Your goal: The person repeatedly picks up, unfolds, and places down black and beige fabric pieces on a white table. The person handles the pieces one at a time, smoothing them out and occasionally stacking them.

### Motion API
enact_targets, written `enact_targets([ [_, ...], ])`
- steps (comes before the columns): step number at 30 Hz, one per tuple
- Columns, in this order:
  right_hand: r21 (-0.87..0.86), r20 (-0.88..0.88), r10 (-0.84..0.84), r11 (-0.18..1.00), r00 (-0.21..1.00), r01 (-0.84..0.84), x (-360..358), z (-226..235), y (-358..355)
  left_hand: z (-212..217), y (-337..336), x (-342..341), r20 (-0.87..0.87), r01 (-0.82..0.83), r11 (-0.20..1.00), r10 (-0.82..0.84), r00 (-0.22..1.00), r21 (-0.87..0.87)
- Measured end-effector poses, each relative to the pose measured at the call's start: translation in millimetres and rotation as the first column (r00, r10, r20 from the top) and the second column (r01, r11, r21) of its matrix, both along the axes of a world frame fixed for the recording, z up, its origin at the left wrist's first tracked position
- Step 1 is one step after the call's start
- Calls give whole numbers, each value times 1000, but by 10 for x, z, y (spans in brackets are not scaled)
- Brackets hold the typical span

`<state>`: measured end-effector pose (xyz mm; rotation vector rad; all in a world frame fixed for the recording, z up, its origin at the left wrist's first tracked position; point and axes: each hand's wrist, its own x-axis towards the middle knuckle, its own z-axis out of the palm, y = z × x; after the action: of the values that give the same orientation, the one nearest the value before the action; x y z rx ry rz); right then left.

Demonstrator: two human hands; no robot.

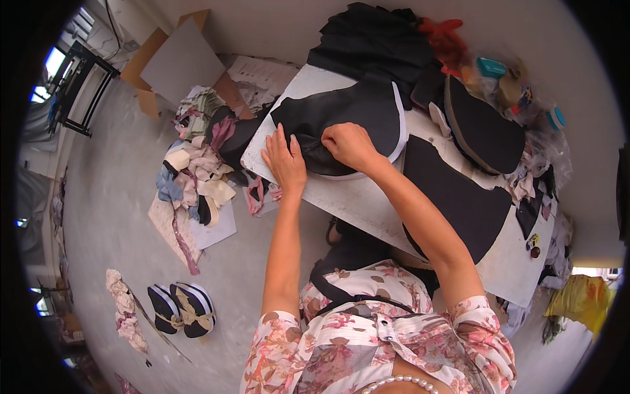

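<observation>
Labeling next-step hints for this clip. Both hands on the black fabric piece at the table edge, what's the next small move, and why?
Probably smooth the bunched spot outward. The right hand pinches a fold in the black fabric piece, which puckers just below the fingers, while the left hand lies flat at its lower left edge, on the white table. With one side pinned, drawing the fold to the right looks like the likely flattening move.

Soft, even daylight, no harsh shadows

We see bright windows point(49, 65) glaring at left (blown out), fisheye bending the edges into a black rim; centre stays sharp.

Open brown cardboard box point(172, 60), floor upper-left
</observation>
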<state>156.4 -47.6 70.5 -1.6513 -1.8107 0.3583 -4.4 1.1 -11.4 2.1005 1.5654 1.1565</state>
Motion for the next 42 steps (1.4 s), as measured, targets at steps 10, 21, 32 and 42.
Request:
enact_targets([
  [10,-193,-418,-115,981,901,36,523,297,-59,-45,4,-9,-60,-27,999,29,998,27],
  [21,129,-985,74,919,157,372,2479,1156,-740,-275,172,-77,-138,-54,995,65,988,82],
  [32,200,44,-20,980,999,11,1384,1752,-1846,1435,-1091,680,859,874,486,-452,241,11],
  [42,393,273,71,902,959,-179,776,1223,-1882,1662,-1167,965,789,785,615,-445,425,-76],
])
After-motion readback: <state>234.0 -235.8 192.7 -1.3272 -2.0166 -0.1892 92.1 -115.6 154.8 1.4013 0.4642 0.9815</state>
